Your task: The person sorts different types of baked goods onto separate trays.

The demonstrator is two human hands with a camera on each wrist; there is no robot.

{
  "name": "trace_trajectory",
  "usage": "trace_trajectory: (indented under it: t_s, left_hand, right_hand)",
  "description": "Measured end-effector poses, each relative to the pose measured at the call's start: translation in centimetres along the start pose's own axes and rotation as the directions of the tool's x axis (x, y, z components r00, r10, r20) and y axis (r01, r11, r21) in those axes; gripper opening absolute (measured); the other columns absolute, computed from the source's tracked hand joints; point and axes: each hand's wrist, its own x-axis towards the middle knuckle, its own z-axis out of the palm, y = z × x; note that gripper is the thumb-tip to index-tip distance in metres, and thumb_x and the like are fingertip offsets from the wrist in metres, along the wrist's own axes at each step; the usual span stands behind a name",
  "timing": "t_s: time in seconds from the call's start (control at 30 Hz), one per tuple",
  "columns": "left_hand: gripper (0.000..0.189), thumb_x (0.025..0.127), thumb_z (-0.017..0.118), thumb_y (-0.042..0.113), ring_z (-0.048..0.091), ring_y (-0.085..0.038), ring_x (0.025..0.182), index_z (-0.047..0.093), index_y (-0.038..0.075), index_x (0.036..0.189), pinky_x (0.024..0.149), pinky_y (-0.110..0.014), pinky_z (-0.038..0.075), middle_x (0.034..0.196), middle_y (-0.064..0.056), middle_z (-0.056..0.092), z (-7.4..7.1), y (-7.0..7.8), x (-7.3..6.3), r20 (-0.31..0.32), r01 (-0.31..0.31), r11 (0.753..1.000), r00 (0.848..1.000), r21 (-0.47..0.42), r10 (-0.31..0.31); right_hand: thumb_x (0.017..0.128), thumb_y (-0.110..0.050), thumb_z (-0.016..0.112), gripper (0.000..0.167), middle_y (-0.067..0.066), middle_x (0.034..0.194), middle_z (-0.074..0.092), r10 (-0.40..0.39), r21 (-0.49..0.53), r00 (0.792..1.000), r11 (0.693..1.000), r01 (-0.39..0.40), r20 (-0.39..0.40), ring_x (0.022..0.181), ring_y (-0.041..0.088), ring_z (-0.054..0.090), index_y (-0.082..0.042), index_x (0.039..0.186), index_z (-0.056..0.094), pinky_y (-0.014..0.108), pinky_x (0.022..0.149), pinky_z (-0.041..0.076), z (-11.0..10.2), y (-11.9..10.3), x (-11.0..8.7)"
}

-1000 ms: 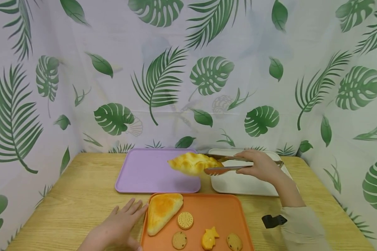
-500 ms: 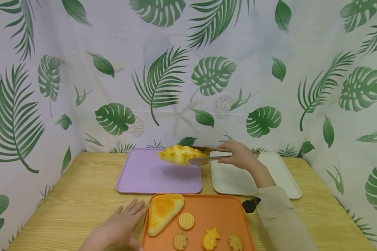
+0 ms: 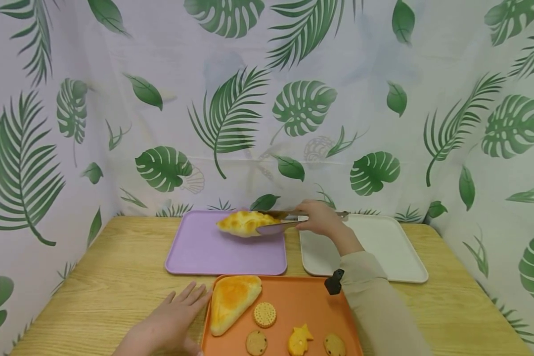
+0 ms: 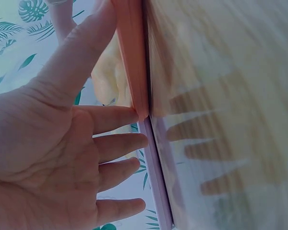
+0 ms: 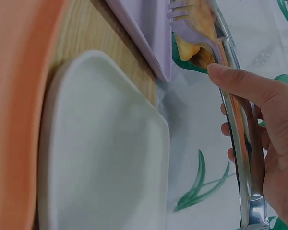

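Note:
My right hand [image 3: 321, 217] grips metal tongs [image 5: 240, 143], its thumb along one arm and fingers curled round the other. Between the tong tips is a golden oval bread [image 3: 240, 223], over the back half of the purple tray [image 3: 187, 252]; whether it touches the tray I cannot tell. My left hand [image 3: 171, 316] is spread with straight fingers at the left edge of the orange tray [image 3: 309, 296]. In the left wrist view its fingertips [image 4: 134, 140] lie close to the tray rims. A triangular bread [image 3: 232, 299] sits in the orange tray beside that hand.
The orange tray also bears a round dotted biscuit [image 3: 264, 315], a fish-shaped biscuit [image 3: 299, 340] and two speckled cookies, one of them a left cookie [image 3: 256, 342]. A white tray [image 3: 378, 252] stands at the back right of the wooden table [image 3: 98, 277]. A leaf-patterned cloth [image 3: 249, 123] rises behind.
My right hand has carried the bread in the tongs leftward, from between the purple and white trays to over the purple tray, and lately a little lower. The left hand stays put.

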Motion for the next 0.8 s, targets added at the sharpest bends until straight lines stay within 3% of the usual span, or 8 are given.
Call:
trace_trajectory:
  t_s: [0.3,0.5,0.8]
  left_hand:
    - [0.114,0.06,0.086,0.05,0.021,-0.043,0.148,0.033,0.005,0.151,0.11,-0.072,0.022,0.157,-0.02,0.032,0.1,0.0,0.0,-0.005,0.0,1.0,1.0,0.022,0.0]
    - [0.113,0.061,0.086,0.049,0.022,-0.043,0.147,0.034,0.003,0.15,0.11,-0.072,0.022,0.156,-0.022,0.032,0.2,0.0,-0.1,-0.017,-0.007,1.0,1.0,0.019,0.008]
    - [0.115,0.059,0.087,0.049,0.022,-0.044,0.147,0.034,0.004,0.15,0.109,-0.073,0.022,0.156,-0.022,0.033,0.2,0.0,-0.1,-0.035,-0.017,1.0,0.999,0.022,0.018]
  right_hand:
    - [0.081,-0.029,0.078,0.048,0.012,0.117,0.068,0.041,-0.001,0.997,0.999,-0.041,0.061,0.105,0.028,0.063,-0.007,0.122,0.067,0.046,0.094,0.051,0.9,-0.7,1.2]
    - [0.08,-0.034,0.079,0.053,0.01,0.12,0.067,0.092,-0.055,0.991,0.995,-0.087,0.093,0.111,0.029,0.061,-0.009,0.125,0.066,0.048,0.098,0.049,1.5,-1.1,1.4]
    - [0.078,-0.036,0.08,0.055,0.008,0.121,0.066,0.057,-0.164,0.998,0.985,-0.052,0.026,0.113,0.031,0.061,-0.014,0.126,0.065,0.058,0.096,0.046,1.0,-1.7,0.3]
